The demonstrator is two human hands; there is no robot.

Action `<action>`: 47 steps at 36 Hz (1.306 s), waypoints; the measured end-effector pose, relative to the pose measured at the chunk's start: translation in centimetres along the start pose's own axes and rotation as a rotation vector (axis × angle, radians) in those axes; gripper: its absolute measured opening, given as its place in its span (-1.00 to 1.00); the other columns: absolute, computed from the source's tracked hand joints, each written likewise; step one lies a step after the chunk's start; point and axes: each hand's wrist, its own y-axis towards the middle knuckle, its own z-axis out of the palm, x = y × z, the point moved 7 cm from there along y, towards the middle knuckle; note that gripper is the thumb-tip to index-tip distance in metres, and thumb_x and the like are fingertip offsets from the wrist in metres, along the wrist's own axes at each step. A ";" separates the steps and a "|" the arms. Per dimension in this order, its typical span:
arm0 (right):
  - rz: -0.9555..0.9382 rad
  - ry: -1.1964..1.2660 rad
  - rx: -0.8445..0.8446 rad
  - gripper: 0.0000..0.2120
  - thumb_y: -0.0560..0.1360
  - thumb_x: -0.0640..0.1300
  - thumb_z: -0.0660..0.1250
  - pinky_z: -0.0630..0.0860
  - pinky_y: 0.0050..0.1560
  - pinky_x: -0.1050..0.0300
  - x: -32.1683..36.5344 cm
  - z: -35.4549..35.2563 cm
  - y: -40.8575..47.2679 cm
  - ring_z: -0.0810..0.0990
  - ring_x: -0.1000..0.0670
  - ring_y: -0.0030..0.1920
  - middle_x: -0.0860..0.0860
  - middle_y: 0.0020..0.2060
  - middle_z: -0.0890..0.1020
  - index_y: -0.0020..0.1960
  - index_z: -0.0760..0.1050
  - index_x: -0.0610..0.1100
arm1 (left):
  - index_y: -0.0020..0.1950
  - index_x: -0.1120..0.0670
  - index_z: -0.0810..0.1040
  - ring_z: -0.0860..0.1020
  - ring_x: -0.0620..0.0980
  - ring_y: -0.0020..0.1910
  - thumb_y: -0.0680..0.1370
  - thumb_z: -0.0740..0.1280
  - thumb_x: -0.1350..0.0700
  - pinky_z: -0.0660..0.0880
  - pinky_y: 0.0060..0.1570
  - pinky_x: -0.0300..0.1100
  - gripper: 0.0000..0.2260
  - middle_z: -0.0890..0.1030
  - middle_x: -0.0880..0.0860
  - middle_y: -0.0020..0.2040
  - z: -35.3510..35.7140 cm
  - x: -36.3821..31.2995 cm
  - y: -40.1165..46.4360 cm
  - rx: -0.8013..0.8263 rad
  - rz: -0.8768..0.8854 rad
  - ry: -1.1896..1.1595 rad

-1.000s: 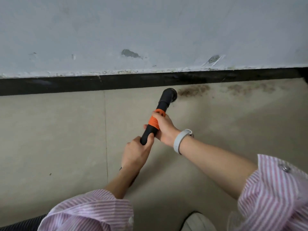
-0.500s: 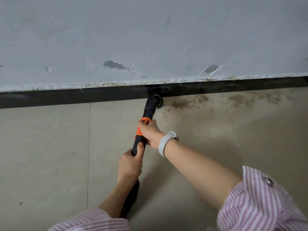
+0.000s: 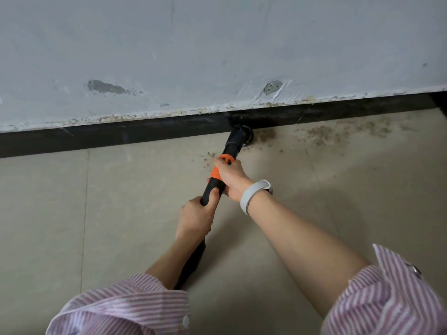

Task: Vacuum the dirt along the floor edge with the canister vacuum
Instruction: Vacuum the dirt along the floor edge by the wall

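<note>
Both forearms are bare behind the hands; the sleeves (image 3: 135,308) are pink-and-white striped cloth, pushed up well back from the wrists, each with a small button. A pale grey wristband (image 3: 254,195) wraps the right wrist, just behind that hand.

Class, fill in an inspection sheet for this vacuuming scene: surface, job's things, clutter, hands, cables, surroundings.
Surface: beige tiled floor, grout lines visible.
Job's things: black nozzle at the baseboard; dirt to its right, specks near the orange grip.
Clutter: nothing seen.
Hands: left hand and right hand both hold the wand.
Cables: nothing seen.
Surroundings: grey wall, chipped paint.
</note>
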 end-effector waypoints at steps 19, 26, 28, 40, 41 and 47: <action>-0.006 0.201 -0.100 -0.63 0.59 -0.08 0.24 0.59 -0.17 -0.02 3.5 -8.3 1.6 0.61 -0.07 -0.26 -0.11 -0.13 0.49 0.33 0.26 -0.19 | -0.29 0.13 0.43 0.53 0.05 -0.51 0.53 0.16 -0.25 0.54 -0.39 -0.14 -0.53 0.56 0.12 -0.36 6.0 -6.5 2.7 0.147 0.086 0.144; -0.019 0.298 -0.083 -0.78 0.59 -0.09 0.24 0.56 -0.06 -0.02 3.7 -7.3 0.2 0.58 -0.07 -0.22 -0.10 -0.18 0.49 0.14 0.33 -0.20 | -0.27 0.10 0.44 0.63 0.17 -0.28 0.50 0.14 -0.29 0.61 -0.17 0.03 -0.53 0.61 0.15 -0.26 4.4 -6.9 2.1 0.103 0.110 0.202; -0.031 0.291 -0.060 -0.81 0.59 -0.10 0.24 0.54 -0.08 -0.02 3.2 -5.8 -0.6 0.59 -0.07 -0.23 -0.09 -0.19 0.49 0.11 0.34 -0.19 | -0.27 0.10 0.44 0.62 0.16 -0.30 0.50 0.14 -0.29 0.61 -0.20 0.01 -0.53 0.61 0.15 -0.27 3.1 -5.9 1.5 0.065 0.102 0.213; 0.007 0.074 0.205 -0.66 0.58 -0.08 0.23 0.61 -0.15 0.01 -3.6 8.6 -6.7 0.60 -0.06 -0.31 -0.06 -0.15 0.48 0.29 0.26 -0.15 | -0.33 0.16 0.40 0.56 0.18 -0.39 0.51 0.18 -0.23 0.54 -0.29 0.05 -0.53 0.55 0.15 -0.40 -8.5 5.1 -5.6 -0.217 -0.037 0.082; 0.009 0.045 0.219 -0.64 0.58 -0.07 0.22 0.62 -0.11 0.00 -4.0 9.5 -7.0 0.61 -0.06 -0.29 -0.05 -0.14 0.48 0.31 0.25 -0.15 | -0.33 0.17 0.40 0.53 0.14 -0.45 0.51 0.18 -0.23 0.53 -0.32 0.04 -0.52 0.53 0.15 -0.42 -9.0 5.7 -5.9 -0.228 -0.042 0.055; 0.019 -0.076 0.217 -0.62 0.58 -0.05 0.19 0.60 0.06 -0.08 -5.2 12.5 -7.6 0.63 -0.13 -0.15 -0.04 -0.20 0.48 0.34 0.21 -0.16 | -0.32 0.19 0.41 0.45 0.01 -0.56 0.56 0.17 -0.18 0.39 -0.46 -0.20 -0.53 0.49 0.09 -0.49 -10.6 7.4 -6.5 -0.230 -0.081 -0.031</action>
